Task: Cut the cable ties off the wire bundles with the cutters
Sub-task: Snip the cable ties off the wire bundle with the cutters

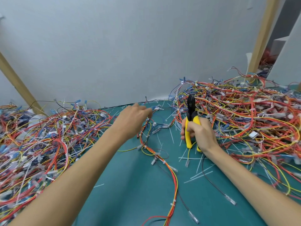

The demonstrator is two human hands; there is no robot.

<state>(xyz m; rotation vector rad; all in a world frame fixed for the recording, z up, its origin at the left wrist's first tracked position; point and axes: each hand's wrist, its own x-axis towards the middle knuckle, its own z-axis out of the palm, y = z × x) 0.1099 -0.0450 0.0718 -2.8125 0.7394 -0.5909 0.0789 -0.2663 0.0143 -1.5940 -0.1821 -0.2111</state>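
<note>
Green mat (130, 185) under my forearms, wire heaps (40, 144) either side, one wire bundle (175, 185) snaking down the middle. Left hand (135, 118) reaches its far end, grip too blurred to tell; right hand (201, 133) clenches the cutters (190, 115) upright. Next: find a cable tie (173, 204), nip it.

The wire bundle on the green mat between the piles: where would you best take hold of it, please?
Grip the wire bundle on its red-and-yellow run beside a white tie, from the left with the left hand; that run lies free on the mat, and the right hand holds the cutters.
</note>
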